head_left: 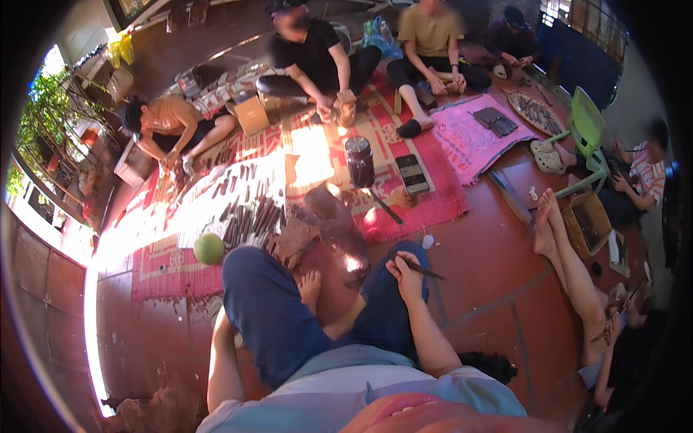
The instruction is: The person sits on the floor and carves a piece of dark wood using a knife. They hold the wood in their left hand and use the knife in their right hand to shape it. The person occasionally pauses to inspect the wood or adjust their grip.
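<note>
My right hand rests over my right knee, its fingers closed round a slim, dark, pointed strip that looks like a blade or narrow stick. My left hand is down beside my left thigh, and its fingers are hidden by the trouser leg. In front of my feet stands a brown, rough wooden block. Left of it, several slender dark brown pieces lie in rows on a pale sheet. A round green fruit or ball sits close to my left knee.
A dark lidded jar and a phone stand on the red patterned mat. Several people sit around it, handling small things. To the right are a pink sheet, a green chair and a cardboard box.
</note>
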Demonstrator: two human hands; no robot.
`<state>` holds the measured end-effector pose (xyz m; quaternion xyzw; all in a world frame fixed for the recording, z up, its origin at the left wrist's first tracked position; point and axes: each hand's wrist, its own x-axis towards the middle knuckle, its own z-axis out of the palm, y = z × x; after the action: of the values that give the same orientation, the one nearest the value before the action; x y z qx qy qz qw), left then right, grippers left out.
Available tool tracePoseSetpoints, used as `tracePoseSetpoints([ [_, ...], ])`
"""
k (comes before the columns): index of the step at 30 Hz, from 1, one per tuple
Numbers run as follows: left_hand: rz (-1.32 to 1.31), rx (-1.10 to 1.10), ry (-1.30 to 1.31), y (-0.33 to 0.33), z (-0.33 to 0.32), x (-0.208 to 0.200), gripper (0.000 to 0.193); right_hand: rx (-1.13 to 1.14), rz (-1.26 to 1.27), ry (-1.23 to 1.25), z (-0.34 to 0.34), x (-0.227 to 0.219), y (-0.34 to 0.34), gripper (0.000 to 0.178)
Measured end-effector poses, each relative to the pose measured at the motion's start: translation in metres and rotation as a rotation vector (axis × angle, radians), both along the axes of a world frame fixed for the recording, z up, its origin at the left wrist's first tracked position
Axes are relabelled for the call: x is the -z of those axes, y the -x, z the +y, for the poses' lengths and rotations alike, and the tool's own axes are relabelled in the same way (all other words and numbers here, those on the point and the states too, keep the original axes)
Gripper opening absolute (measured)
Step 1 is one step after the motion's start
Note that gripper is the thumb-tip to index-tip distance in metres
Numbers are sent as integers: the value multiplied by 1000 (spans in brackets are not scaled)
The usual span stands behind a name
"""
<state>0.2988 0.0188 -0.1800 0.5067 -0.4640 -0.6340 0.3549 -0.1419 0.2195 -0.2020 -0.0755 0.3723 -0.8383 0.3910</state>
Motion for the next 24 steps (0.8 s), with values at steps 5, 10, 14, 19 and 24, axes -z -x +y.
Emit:
tracePoseSetpoints([
  [5,124,190,42,118,20,-188,41,-28,25,-71,-6,-1,-4,14],
  [10,-19,628,489,204,-10,-230,51,24,36,-74,-4,-16,2,15],
  [14,-277,1029,835,253,-26,-235,85,77,171,-82,-10,-85,7,17],
  [19,-236,1288,484,274,-40,-245,99,24,387,97,-39,-174,-1,16],
  [24,-121,1347,482,272,-66,-211,104,-35,882,-175,-85,-207,-32,7],
])
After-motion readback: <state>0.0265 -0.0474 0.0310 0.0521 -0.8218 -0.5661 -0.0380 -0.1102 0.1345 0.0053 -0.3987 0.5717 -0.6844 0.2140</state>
